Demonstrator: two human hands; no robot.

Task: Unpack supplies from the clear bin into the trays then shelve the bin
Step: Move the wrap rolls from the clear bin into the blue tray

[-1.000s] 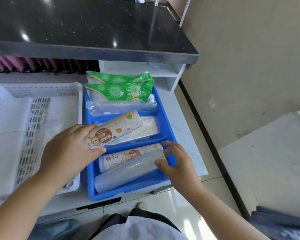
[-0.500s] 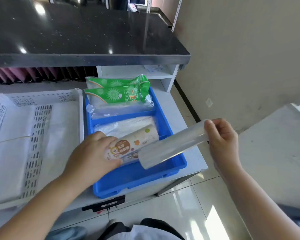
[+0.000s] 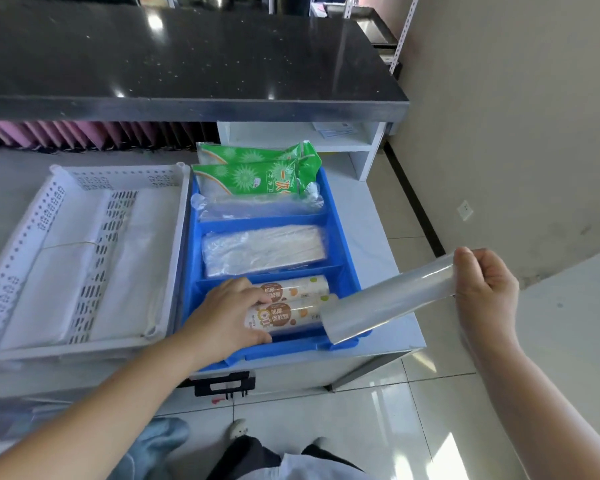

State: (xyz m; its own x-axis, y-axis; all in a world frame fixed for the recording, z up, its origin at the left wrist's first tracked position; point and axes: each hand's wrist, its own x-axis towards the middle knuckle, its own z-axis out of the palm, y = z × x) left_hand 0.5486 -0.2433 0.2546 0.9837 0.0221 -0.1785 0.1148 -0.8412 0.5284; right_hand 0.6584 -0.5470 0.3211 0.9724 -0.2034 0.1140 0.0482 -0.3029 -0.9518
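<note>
Black stone counter [image 3: 187, 57] fills the upper part of the frame. Below it, on the pale worktop [image 3: 371, 230], sit a white slotted tray [image 3: 118, 169] at left and a blue tray [image 3: 257, 220] at centre. At right of frame my right hand [image 3: 485, 289] pinches one end of a clear film roll [image 3: 388, 299], fingers curled round it. The roll slopes down-left, its free end over the blue tray's near right corner. At lower centre my left hand [image 3: 226, 313] wraps the end of a printed roll [image 3: 291, 315] lying in the nearest compartment, beside a second printed roll [image 3: 302, 285]. I judge the clear film roll light and stiff along its length, but glossy and slippery. An end pinch lets it swing, so a grip round its middle would be surer. Whether a hard core runs through it I cannot tell.
</note>
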